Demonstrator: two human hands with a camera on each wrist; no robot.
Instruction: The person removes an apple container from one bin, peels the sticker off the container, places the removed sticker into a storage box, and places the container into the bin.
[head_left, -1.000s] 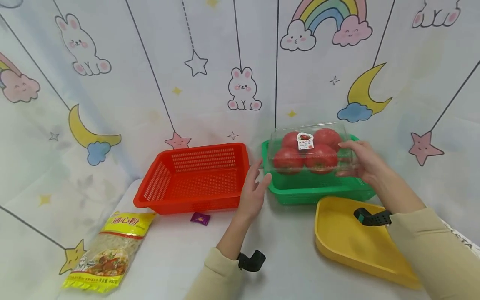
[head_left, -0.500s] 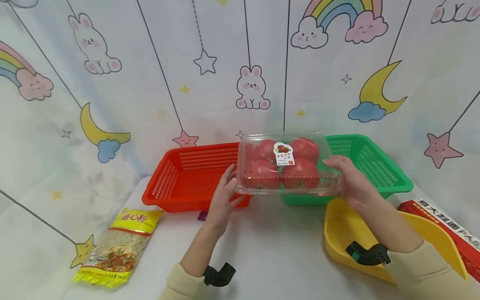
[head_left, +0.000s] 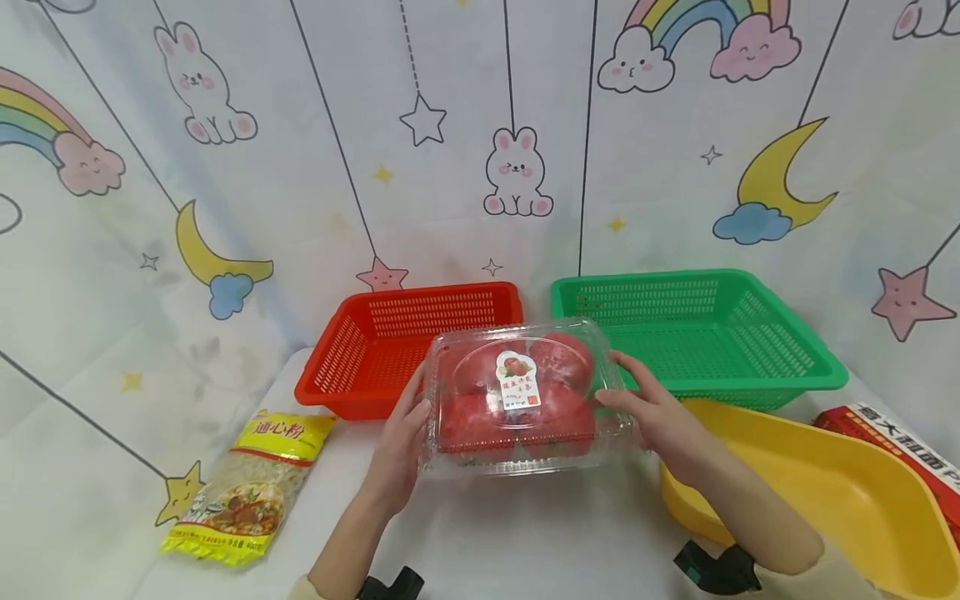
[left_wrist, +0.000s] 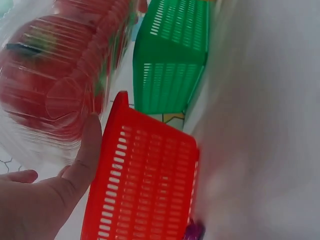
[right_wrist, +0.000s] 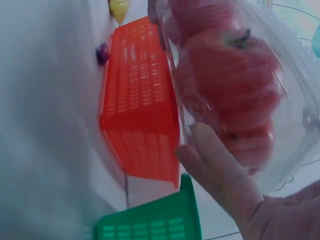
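A person's left grip [head_left: 396, 454] and right grip [head_left: 663, 429] clasp opposite ends of a clear box [head_left: 521, 396] of red fruit [head_left: 476, 425] above the white bench [head_left: 540, 542], before a red basket [head_left: 348, 404] and green basket [head_left: 686, 342]: lifting looks done, setting down not yet.

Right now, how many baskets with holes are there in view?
2: the red basket, beyond the left hand, and the green basket, beyond the right hand. No other shows.

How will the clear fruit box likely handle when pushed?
The clear fruit box probably flexes if squeezed: it looks thin-walled and ribbed. It's likely slippery, being glossy plastic. The rounded red fruit may shift, with gaps visible beside it.
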